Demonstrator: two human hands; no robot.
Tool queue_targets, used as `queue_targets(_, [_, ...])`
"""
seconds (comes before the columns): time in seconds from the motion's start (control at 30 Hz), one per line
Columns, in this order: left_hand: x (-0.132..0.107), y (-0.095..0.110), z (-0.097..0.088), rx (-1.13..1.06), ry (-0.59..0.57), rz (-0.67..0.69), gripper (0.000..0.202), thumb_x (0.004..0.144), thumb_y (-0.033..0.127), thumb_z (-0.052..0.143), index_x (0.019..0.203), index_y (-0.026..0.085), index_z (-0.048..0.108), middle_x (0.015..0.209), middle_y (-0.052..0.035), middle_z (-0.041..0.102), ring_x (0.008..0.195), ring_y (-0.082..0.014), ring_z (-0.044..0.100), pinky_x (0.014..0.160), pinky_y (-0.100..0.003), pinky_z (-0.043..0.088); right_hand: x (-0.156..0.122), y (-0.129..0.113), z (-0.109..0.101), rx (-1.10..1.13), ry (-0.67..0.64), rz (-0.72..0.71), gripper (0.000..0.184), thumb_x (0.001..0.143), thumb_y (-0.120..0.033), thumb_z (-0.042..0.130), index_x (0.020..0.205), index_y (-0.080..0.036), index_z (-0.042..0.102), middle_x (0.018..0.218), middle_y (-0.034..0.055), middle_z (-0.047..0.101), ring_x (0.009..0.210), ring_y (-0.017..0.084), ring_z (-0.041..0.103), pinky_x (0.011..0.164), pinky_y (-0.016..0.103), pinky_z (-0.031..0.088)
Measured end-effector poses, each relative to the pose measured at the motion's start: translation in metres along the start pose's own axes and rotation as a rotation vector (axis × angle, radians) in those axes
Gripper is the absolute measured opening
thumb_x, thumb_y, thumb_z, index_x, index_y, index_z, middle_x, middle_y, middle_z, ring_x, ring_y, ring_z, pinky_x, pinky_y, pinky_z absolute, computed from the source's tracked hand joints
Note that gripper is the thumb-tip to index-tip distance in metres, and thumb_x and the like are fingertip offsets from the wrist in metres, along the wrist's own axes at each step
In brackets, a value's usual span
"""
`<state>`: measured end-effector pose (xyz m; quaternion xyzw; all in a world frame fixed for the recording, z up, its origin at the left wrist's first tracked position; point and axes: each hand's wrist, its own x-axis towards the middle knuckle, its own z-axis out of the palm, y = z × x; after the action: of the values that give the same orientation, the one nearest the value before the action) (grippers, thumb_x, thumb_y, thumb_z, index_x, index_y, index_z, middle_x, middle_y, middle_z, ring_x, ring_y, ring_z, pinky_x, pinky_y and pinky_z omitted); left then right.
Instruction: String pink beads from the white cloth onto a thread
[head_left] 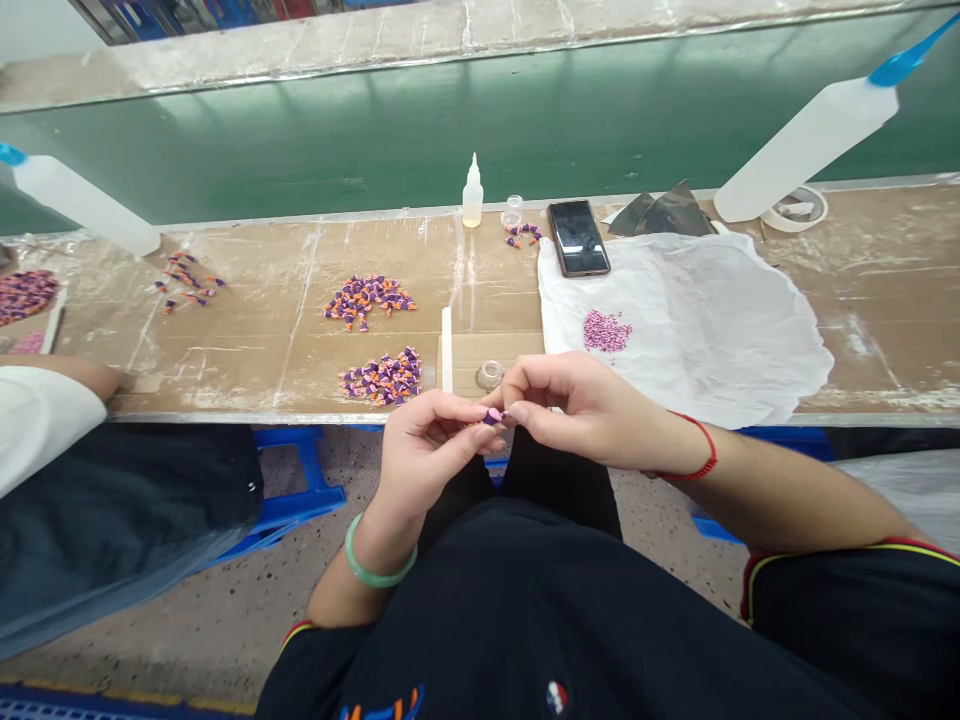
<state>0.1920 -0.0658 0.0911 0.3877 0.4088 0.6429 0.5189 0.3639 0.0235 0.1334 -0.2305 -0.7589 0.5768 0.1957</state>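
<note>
Between thumb and fingers, my left hand pinches a small purple and orange piece with a pink end. My right hand is closed in a pinch at the piece's right end; whatever its fingertips hold is too small to make out. Just behind the hands, a little round clear jar rests on a cardboard patch, with a white flat stick to its left. Two piles of similar pieces lie further left: one nearer with pink parts, one behind in purple and orange.
Tiny pink bits lie on white paper at right, beside a phone. A small dropper bottle stands at the back. Large white bottles lean at both sides. A co-worker's arm rests at left.
</note>
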Motion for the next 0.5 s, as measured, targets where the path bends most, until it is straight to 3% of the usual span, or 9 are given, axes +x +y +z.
queue_targets(0.5, [-0.012,0.009,0.013,-0.050,0.028,0.102,0.011,0.073,0.019,0.088,0.077,0.019,0.078,0.072,-0.0003,0.078,0.057,-0.0126,0.075,0.054,-0.015,0.062,-0.011,-0.017,0.007,-0.317,0.080,-0.303,0.013,0.085,-0.008,0.053,0.077,-0.019,0.056,0.071,-0.0033,0.067,0.058,0.007,0.057,0.055,0.017,0.042])
